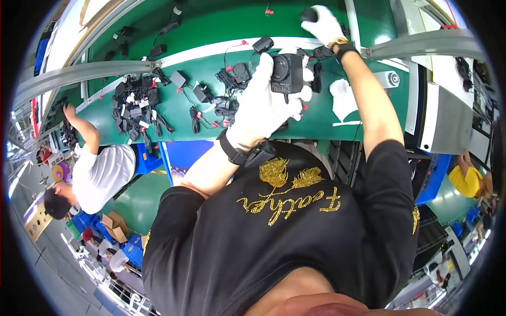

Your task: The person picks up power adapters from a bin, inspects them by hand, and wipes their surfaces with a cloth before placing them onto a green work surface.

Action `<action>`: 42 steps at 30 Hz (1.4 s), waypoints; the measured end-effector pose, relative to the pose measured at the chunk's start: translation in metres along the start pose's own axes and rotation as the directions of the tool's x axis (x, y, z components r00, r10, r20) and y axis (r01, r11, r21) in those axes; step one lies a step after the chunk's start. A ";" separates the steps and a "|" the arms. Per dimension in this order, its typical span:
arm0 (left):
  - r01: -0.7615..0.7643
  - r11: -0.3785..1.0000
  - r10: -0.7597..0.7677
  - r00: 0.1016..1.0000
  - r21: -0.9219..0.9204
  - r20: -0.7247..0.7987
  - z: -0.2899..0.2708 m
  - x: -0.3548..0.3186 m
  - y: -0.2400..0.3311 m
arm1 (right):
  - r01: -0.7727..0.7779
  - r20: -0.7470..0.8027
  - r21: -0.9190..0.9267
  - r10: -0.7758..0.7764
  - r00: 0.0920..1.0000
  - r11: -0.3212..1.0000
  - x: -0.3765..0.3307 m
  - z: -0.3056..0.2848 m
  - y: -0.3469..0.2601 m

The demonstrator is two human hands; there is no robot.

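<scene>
My left hand [259, 108], in a white glove, is closed around a black power adapter [287, 72]. The adapter's round plug side faces up, and its cable end points toward me. Stretched out to the far right, my gloved right hand [326, 27] is closed on a small dark rounded piece [309, 15], its kind too small to tell. Just beyond my left hand lies another black adapter [262, 44] by the white rail. More adapters with coiled black cables [225, 108] and red tips lie left of that hand.
A large heap of black adapters and cables [136, 108] covers the green bench [100, 122] at left. A white cloth or glove [343, 100] and a white cylindrical device [387, 79] lie at right. Metal rails [95, 71] cross the bench. A co-worker [103, 171] works at far left.
</scene>
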State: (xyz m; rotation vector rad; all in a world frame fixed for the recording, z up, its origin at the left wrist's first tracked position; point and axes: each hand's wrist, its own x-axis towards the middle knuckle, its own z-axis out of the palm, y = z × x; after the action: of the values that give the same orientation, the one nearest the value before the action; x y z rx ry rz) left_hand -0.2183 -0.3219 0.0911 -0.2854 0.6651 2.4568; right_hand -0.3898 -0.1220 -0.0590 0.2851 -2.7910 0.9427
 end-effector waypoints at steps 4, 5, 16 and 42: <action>-0.067 0.997 0.066 0.997 0.026 0.036 -0.004 0.002 0.006 | -0.361 0.033 0.648 0.449 0.893 0.670 -0.027 -0.116 -0.100; -0.138 0.977 0.135 0.990 0.163 0.026 -0.005 0.004 0.005 | -0.474 0.147 0.748 0.580 0.801 0.465 -0.036 -0.149 -0.152; -0.474 0.480 0.568 0.809 0.738 0.151 0.002 0.009 -0.040 | -0.318 0.071 0.569 0.340 0.938 0.758 -0.178 -0.125 -0.137; -0.293 0.733 0.423 0.903 0.614 -0.075 0.040 -0.035 -0.080 | -0.107 -0.313 0.511 0.301 0.901 0.853 -0.193 -0.133 -0.153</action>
State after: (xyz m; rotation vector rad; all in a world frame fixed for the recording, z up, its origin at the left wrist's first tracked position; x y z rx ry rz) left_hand -0.1460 -0.2607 0.1056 -0.1744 1.6795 2.4241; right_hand -0.1522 -0.1363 0.0893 -0.1405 -2.2210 1.5599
